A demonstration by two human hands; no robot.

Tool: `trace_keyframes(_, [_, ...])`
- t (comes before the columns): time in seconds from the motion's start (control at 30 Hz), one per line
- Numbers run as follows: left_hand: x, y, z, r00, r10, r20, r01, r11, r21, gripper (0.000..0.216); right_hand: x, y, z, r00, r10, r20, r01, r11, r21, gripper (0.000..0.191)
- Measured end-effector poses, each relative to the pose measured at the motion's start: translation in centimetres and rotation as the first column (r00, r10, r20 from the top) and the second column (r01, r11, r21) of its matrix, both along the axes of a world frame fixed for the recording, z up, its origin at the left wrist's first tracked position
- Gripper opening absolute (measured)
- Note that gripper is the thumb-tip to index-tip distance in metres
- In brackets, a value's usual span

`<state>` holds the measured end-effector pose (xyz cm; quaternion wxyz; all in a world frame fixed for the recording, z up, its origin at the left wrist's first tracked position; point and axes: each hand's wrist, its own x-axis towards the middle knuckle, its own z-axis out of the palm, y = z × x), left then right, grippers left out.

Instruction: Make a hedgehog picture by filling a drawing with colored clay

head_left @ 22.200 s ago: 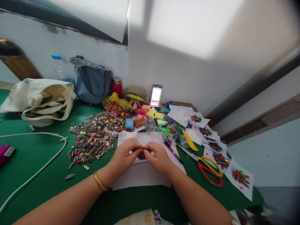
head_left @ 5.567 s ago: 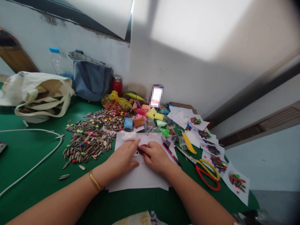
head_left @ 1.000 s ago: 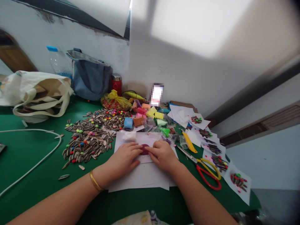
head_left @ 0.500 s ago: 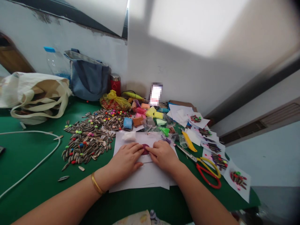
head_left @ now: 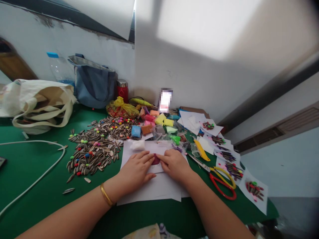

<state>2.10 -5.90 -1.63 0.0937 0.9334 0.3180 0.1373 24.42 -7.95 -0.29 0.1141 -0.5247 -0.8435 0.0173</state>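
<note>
A: Grip?
B: Left hand [head_left: 139, 168] spread, thumb apart; right hand [head_left: 175, 165] index extended, pinch: cannot tell.
A: Maroon piece [head_left: 156, 160]?
B: On white paper [head_left: 159, 188], between both hands' fingertips. Best pressed lightly, evenly.

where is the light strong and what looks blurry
Head view: a bright patch lies on the wall, with soft-edged shadow below it; the phone is pixelated, its screen washed white. Also head view: the vent at right looks soft; the left hand and right hand are fairly clear, the purple piece between them shows little detail.
</note>
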Motion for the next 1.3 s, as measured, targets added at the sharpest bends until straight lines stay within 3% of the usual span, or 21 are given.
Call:
trace_keyframes(0.67, [0.5, -0.3, 0.3, 1.000, 0.005, 0.023, -0.004, 1.000, -0.030, 0.065, 0.0, 0.4, -0.4, 0.997, -0.054, -0.048, 0.054, 0.998, -0.011, 0.039])
trace_keyframes(1.0, [-0.2, 0.8, 0.5, 0.977, 0.035, 0.212, -0.029, 0.999, -0.033, 0.048, -0.9, 0.3, -0.4, 1.000, -0.008, -0.030, 0.006, 0.999, -0.049, 0.044])
trace_keyframes(1.3, [-0.3, 0.7, 0.4, 0.988, 0.018, 0.154, -0.015, 1.000, -0.022, 0.053, -0.5, 0.5, -0.7, 0.994, -0.020, -0.111, 0.011, 0.997, -0.074, 0.044])
